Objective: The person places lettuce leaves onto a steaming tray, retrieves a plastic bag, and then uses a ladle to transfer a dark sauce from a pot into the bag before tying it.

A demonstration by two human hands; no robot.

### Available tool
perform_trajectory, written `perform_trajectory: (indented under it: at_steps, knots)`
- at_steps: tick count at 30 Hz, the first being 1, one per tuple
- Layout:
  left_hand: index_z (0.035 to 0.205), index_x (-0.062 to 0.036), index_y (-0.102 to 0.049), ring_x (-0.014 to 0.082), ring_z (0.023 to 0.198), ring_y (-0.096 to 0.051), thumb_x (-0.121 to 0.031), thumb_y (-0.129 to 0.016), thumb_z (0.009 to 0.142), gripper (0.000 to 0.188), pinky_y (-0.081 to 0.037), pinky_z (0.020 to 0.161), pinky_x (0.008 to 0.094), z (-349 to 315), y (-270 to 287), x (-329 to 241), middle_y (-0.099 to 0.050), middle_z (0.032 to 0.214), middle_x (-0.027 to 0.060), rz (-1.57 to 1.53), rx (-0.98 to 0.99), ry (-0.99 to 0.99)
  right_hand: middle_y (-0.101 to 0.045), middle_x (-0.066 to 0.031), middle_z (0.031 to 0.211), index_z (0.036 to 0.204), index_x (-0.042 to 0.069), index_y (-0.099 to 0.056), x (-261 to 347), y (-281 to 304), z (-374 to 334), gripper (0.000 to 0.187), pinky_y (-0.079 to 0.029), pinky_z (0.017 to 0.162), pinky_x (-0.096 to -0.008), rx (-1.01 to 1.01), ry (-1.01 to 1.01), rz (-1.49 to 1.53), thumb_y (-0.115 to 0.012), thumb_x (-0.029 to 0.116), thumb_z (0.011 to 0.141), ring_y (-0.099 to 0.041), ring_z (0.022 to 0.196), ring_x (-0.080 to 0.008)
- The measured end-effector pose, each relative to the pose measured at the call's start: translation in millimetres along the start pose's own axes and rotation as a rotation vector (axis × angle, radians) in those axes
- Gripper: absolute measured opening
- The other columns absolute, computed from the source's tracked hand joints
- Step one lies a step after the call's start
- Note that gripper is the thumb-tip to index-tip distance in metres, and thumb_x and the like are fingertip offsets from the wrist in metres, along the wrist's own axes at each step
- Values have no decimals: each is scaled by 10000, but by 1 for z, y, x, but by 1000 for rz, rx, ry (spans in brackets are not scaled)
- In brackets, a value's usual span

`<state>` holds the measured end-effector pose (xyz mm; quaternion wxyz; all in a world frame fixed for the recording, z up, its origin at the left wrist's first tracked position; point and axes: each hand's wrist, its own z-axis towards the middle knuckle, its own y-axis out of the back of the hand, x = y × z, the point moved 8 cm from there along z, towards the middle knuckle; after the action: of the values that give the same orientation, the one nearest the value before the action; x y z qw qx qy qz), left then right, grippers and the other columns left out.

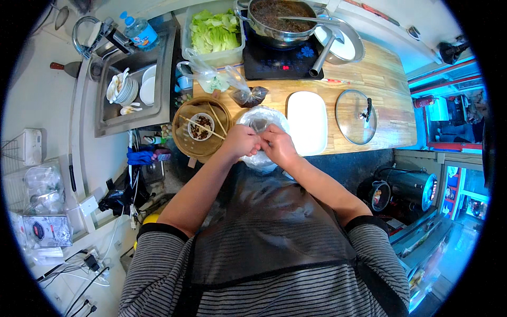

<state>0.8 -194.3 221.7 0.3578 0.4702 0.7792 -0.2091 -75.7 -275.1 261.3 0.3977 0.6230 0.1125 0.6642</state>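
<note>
My left hand (243, 141) and my right hand (279, 146) meet at the front edge of the wooden counter. Both have their fingers closed in a pinch on a clear plastic bag (264, 165), which spreads over what looks like a round bowl. What lies inside it is mostly hidden by my hands. Just left stands a round woven tray (180, 138) with a white bowl (201, 127) of dark red bits and chopsticks (217, 119). A white rectangular tray (307, 124) lies to the right. Behind my hands sits a tied bag of dark stuff (249, 97).
A large pot (280, 24) of dark broth stands on an induction cooker (282, 66). Beside it are a lettuce tub (214, 34) and a metal basin (351, 42) with a ladle. A glass lid (355, 117) lies at right. The sink (108, 124) at left holds stacked dishes (127, 91).
</note>
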Motion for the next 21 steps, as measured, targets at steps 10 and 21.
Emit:
perform_trajectory:
  at_steps: [10, 21]
  knots:
    - [781, 19, -635, 57, 438, -409, -86, -582, 823, 125, -293, 396, 203, -28, -6, -15, -505, 579, -9, -122, 81, -49, -548, -138, 802, 888, 88, -711, -20, -3, 6, 239, -490, 703, -388, 81, -51, -57, -643, -2, 677, -573, 768, -309]
    - [823, -10, -638, 43, 419, -384, -141, -576, 866, 151, -270, 379, 195, -22, -4, -18, -508, 592, -12, -222, 87, -54, -592, -119, 784, 871, 62, -639, -8, 5, 8, 146, -495, 660, -402, 68, -131, 14, -669, 73, 729, -601, 736, -316]
